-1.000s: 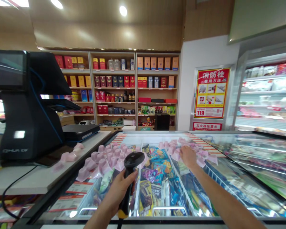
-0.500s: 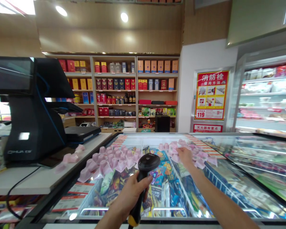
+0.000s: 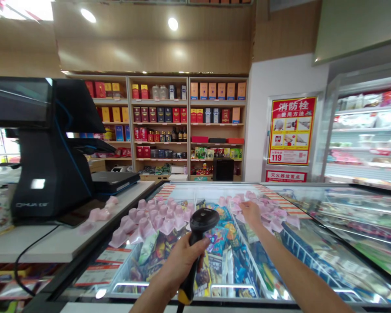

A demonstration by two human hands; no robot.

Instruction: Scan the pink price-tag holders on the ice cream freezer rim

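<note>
the freezer (image 3: 211,191) is spreading across the lower view, its sliding-style glass top looking slick and its packs (image 3: 211,267) lying underneath; on a surface like that, light things could be skidding at the slightest brush. the worktop (image 3: 52,248) is standing at the left, bearing the till (image 3: 48,161) and a few small pieces near its edge, where a passing elbow could be sweeping them off. the right hand (image 3: 251,213) is hovering low at the far right-hand cluster, its fingers looking narrow beside one piece, though whether they are pinching it, touching it or just staying apart is not showing; its forearm is slanting over the glass, so a sideways move could be raking the nearest pieces along. the left hand (image 3: 186,257) is holding the scanner (image 3: 204,220) above the glass, fingers wrapping the handle, the head tilting forward just beside the other cluster; a slackening grip could be letting it drop onto the glass, and a swing leftward could be knocking pieces over. those pieces, the pink cups (image 3: 156,218), are sitting crowded on the glass in two clusters, so one being nudged could be toppling its neighbours. the scanner's cord (image 3: 180,308) is hanging below the handle, and a snag could be jerking the scanner off its aim.
</note>
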